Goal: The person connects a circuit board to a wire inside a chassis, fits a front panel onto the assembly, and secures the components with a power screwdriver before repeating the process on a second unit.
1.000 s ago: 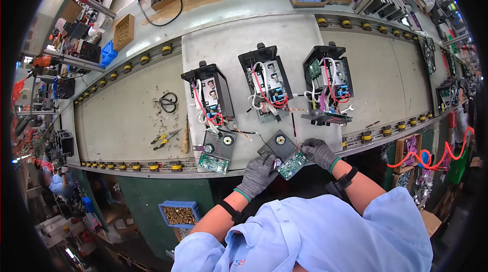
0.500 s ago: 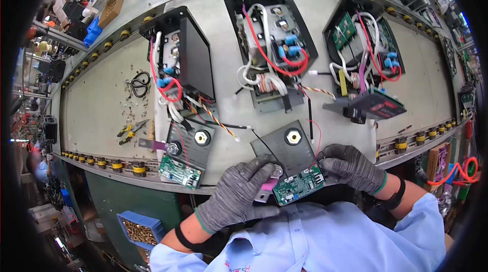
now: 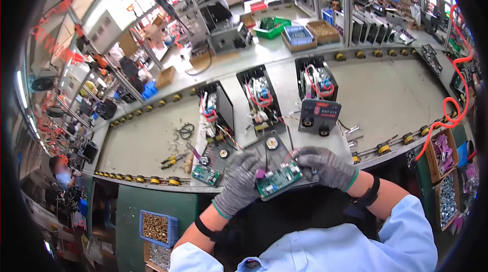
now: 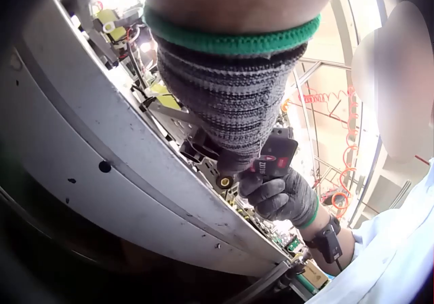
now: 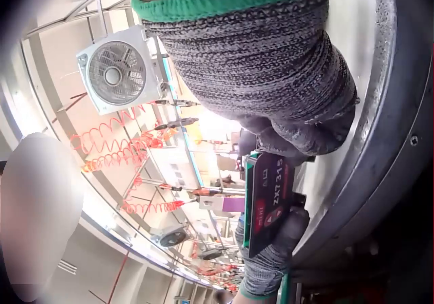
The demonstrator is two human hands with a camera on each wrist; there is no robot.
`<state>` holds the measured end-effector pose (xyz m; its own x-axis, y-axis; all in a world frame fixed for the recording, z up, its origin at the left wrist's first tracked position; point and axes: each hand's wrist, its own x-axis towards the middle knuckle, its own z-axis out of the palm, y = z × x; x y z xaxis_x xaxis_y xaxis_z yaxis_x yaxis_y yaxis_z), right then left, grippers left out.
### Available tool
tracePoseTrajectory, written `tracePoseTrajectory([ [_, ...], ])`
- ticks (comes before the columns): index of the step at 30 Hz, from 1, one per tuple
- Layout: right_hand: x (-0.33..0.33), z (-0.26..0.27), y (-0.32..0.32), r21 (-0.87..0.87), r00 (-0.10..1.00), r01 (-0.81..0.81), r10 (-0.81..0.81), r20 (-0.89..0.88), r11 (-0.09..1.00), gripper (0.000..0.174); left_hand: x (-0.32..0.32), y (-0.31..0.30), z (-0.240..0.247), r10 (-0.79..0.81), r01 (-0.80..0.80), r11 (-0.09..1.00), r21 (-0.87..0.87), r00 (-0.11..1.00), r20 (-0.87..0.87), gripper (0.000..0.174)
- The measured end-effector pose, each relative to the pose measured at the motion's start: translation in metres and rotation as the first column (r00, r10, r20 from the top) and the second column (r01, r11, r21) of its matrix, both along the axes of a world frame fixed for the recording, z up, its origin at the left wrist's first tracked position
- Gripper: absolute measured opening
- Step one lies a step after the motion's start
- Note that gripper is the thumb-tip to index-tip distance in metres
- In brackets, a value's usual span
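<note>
A dark front panel (image 3: 282, 155) with a green circuit board (image 3: 279, 179) at its near end lies at the table's front edge, tilted. My gloved left hand (image 3: 238, 180) grips its left side, beside a purple-ended metal strip (image 5: 224, 204). At its right side, my gloved right hand (image 3: 325, 168) has curled fingers on the board's corner, partly hiding it. The right wrist view shows the panel's printed face (image 5: 271, 195), with the left thumb across its lower end. A brass connector (image 3: 272, 143) is on the panel. Behind it stands an opened black unit (image 3: 260, 94) with red and white wires.
Two more opened units (image 3: 218, 104) (image 3: 317, 79) stand on the table, the right one with its panel upright. Another panel with a board (image 3: 206, 174) lies left. Yellow pliers (image 3: 174, 161) and a cable coil (image 3: 186, 131) lie farther left. A bin of brass parts (image 3: 155, 226) is below.
The head view has swung upward, so the units appear smaller and farther off. Both hands stay at the panel's sides. The right unit's panel now shows its printed front upright.
</note>
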<state>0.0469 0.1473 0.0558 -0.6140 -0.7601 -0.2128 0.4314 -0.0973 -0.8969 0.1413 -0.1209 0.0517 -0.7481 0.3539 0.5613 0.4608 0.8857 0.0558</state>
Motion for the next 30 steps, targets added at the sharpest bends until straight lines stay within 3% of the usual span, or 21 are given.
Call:
tracePoseTrajectory([
  [1, -0.005, 0.025, -0.011, -0.091, 0.999, 0.041, -0.039, 0.021, 0.995, 0.03, -0.011, -0.01, 0.021, 0.0, -0.01, 0.996, -0.083, 0.994, -0.109, 0.066],
  [2, -0.016, 0.04, -0.025, -0.166, 0.995, 0.085, -0.094, -0.045, 0.982, 0.027, -0.035, -0.018, 0.043, -0.097, 0.098, 0.995, -0.007, 0.973, -0.208, 0.065],
  [3, -0.035, 0.057, -0.035, -0.134, 0.985, 0.07, -0.09, -0.148, 0.989, 0.024, -0.059, -0.03, 0.07, -0.126, 0.14, 0.986, 0.091, 0.98, -0.151, 0.065],
  [4, -0.051, 0.068, -0.051, -0.301, 0.986, 0.092, -0.13, -0.108, 0.949, 0.021, -0.062, -0.025, 0.106, -0.088, 0.088, 0.977, 0.196, 0.996, -0.011, 0.063],
  [6, -0.093, 0.063, -0.079, -0.328, 0.974, 0.149, -0.196, -0.117, 0.933, 0.023, -0.1, -0.052, 0.114, -0.232, 0.05, 0.793, 0.607, 0.946, 0.225, 0.056],
  [8, -0.11, 0.038, -0.097, -0.284, 0.94, 0.245, -0.298, -0.163, 0.927, 0.027, -0.12, -0.062, 0.123, -0.119, -0.134, 0.853, 0.504, 0.89, 0.439, 0.063],
  [9, -0.096, 0.044, -0.092, -0.08, 0.931, 0.286, -0.297, -0.215, 0.955, 0.029, -0.119, -0.058, 0.129, -0.081, -0.117, 0.907, 0.405, 0.894, 0.44, 0.062],
  [10, -0.097, 0.021, -0.093, 0.088, 0.858, 0.35, -0.281, -0.43, 0.933, 0.029, -0.123, -0.065, 0.12, -0.085, -0.105, 0.922, 0.373, 0.885, 0.457, 0.061],
  [11, -0.1, -0.02, -0.096, 0.034, 0.773, 0.369, -0.287, -0.565, 0.929, 0.029, -0.124, -0.068, 0.116, -0.123, -0.096, 0.922, 0.374, 0.845, 0.521, 0.06],
  [12, -0.083, -0.007, -0.091, 0.205, 0.847, 0.349, -0.214, -0.487, 0.915, 0.028, -0.122, -0.069, 0.114, -0.159, -0.094, 0.922, 0.377, 0.794, 0.587, 0.059],
  [13, -0.08, -0.03, -0.094, 0.133, 0.658, 0.473, -0.25, -0.71, 0.871, 0.025, -0.121, -0.07, 0.113, -0.164, -0.096, 0.921, 0.378, 0.783, 0.6, 0.059],
  [14, -0.082, -0.046, -0.097, 0.145, 0.67, 0.476, -0.251, -0.699, 0.868, 0.025, -0.121, -0.07, 0.112, -0.183, -0.097, 0.924, 0.369, 0.735, 0.653, 0.058],
  [17, -0.088, -0.08, -0.105, 0.018, 0.346, 0.61, -0.246, -0.905, 0.792, 0.024, -0.126, -0.075, 0.088, -0.196, -0.114, 0.927, 0.358, 0.666, 0.72, 0.052],
  [18, -0.089, -0.089, -0.108, 0.023, 0.351, 0.612, -0.245, -0.904, 0.791, 0.024, -0.127, -0.076, 0.083, -0.204, -0.129, 0.92, 0.371, 0.651, 0.732, 0.051],
  [20, -0.09, -0.098, -0.112, 0.103, 0.718, 0.446, -0.287, -0.634, 0.889, 0.023, -0.127, -0.076, 0.074, -0.19, -0.176, 0.911, 0.372, 0.622, 0.76, 0.05],
  [21, -0.089, -0.085, -0.109, 0.107, 0.937, 0.283, -0.251, -0.241, 0.953, 0.023, -0.126, -0.076, 0.07, -0.176, -0.222, 0.902, 0.371, 0.595, 0.784, 0.05],
  [22, -0.091, -0.081, -0.11, 0.104, 0.937, 0.281, -0.249, -0.245, 0.954, 0.023, -0.126, -0.078, 0.065, -0.174, -0.222, 0.902, 0.371, 0.6, 0.781, 0.05],
  [24, -0.093, -0.077, -0.11, -0.109, 0.96, 0.193, -0.164, 0.229, 0.975, 0.024, -0.122, -0.079, 0.056, -0.264, -0.273, 0.829, 0.488, 0.579, 0.772, 0.049],
  [26, -0.094, -0.071, -0.109, -0.096, 0.965, 0.189, -0.166, 0.205, 0.977, 0.023, -0.116, -0.071, 0.056, -0.233, -0.359, 0.797, 0.486, 0.56, 0.795, 0.049],
  [28, -0.093, -0.07, -0.11, -0.087, 0.97, 0.182, -0.165, 0.178, 0.979, 0.022, -0.115, -0.078, 0.035, -0.393, -0.45, 0.635, 0.628, 0.511, 0.764, 0.051],
  [30, -0.09, -0.077, -0.113, -0.046, 0.958, 0.237, -0.225, 0.18, 0.971, 0.02, -0.113, -0.078, 0.02, -0.441, -0.436, 0.598, 0.672, 0.521, 0.73, 0.058],
])
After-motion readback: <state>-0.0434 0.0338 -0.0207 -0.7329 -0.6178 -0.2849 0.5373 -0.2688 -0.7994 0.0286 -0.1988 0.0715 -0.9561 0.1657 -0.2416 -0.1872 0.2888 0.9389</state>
